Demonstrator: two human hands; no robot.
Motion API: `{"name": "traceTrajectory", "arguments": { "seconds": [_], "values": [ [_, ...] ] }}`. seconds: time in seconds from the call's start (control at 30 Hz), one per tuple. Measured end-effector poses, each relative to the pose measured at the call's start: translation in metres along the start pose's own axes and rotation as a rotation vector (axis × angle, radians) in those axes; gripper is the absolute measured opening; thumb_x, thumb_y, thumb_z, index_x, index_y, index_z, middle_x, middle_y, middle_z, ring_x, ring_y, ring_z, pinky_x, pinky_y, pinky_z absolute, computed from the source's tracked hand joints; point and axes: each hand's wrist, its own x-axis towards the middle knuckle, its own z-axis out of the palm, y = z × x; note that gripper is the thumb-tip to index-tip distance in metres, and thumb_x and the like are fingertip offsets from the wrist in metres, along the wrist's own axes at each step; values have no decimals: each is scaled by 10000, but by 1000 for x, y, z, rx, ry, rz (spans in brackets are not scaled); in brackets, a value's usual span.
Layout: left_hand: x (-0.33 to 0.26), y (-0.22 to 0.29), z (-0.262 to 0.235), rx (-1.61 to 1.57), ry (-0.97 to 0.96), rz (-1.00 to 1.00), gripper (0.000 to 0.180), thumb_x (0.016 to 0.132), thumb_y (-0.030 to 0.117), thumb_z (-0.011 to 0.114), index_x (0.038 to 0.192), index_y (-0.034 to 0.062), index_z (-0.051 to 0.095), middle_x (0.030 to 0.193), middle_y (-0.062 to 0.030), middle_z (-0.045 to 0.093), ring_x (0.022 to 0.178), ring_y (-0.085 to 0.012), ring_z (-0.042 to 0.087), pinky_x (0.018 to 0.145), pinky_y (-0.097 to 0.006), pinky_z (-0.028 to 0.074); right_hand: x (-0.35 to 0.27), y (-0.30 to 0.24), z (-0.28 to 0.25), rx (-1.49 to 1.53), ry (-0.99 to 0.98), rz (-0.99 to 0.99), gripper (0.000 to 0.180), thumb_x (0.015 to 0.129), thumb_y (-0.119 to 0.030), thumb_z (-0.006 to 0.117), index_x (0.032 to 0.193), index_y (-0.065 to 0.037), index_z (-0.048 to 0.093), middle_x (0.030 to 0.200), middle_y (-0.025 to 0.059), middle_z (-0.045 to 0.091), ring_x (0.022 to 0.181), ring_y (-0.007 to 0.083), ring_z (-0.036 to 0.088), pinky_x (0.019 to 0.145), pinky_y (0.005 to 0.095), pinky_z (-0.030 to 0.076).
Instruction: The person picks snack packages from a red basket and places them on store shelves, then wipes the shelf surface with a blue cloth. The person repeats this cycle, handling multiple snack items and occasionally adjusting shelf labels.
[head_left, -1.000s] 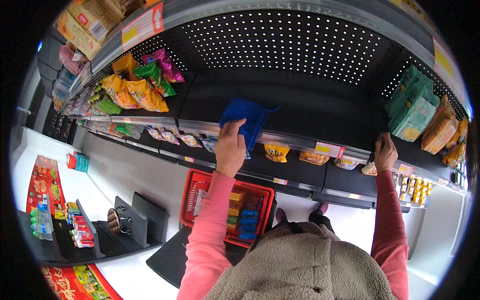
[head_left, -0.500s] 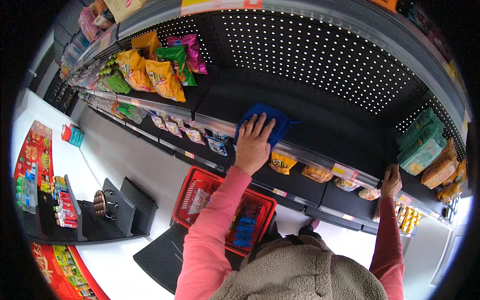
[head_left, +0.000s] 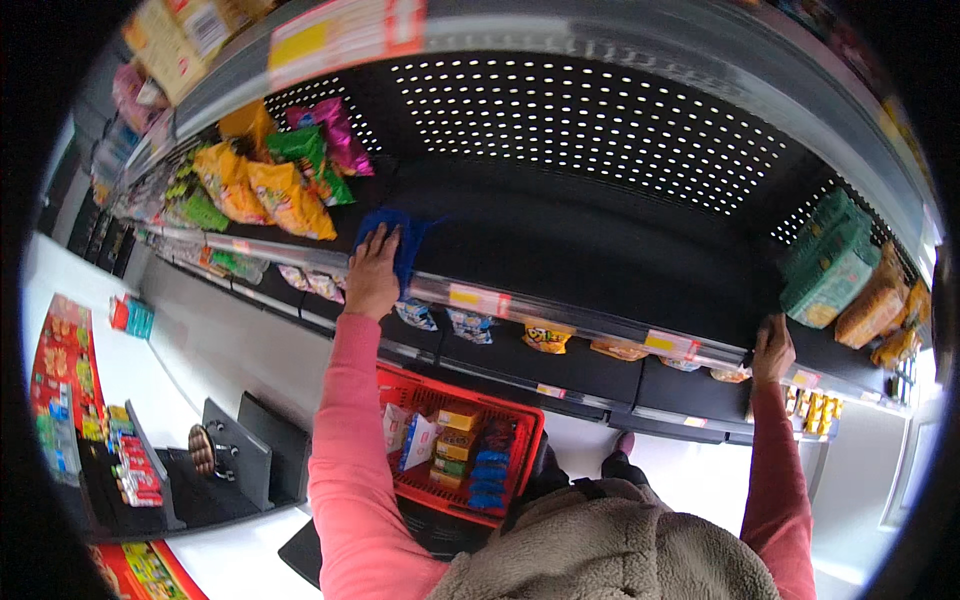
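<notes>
My left hand (head_left: 373, 278) presses a blue cloth (head_left: 408, 250) onto the front left part of a black shelf (head_left: 600, 245), its fingers laid over the cloth. Just beyond that hand stand orange snack bags (head_left: 288, 200), a green bag (head_left: 300, 150) and a purple bag (head_left: 345, 140). At the right, my right hand (head_left: 773, 350) is closed over the front edge of the same shelf, its fingertips partly hidden. Teal packages (head_left: 830, 275) and brown bread-like packs (head_left: 866, 305) sit close beside it.
Below the shelf, a red basket (head_left: 535, 435) holds small boxes (head_left: 454, 440) and blue packets (head_left: 490, 468). A lower shelf carries snack bags, one of them orange (head_left: 545, 338). A perforated back panel (head_left: 590, 130) rises behind. Black display racks (head_left: 270, 455) stand at the left.
My left hand has slid the blue cloth left along the shelf front, up to the orange bags. The right hand stays at the shelf edge. More of the basket's contents now shows.
</notes>
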Motion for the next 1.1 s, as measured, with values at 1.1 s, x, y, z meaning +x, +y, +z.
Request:
{"name": "traceTrajectory", "arguments": {
  "seconds": [1.1],
  "values": [
    [-53, 504, -43, -214, 25, 624, 545, 948, 280, 674, 1462, 124, 585, 1503, -206, 535, 1160, -318, 540, 1041, -473, 444, 9, -35, -45, 646, -8, 102, 200, 941, -44, 523, 1131, -44, 586, 833, 137, 611, 759, 329, 649, 710, 418, 524]
  ]
}}
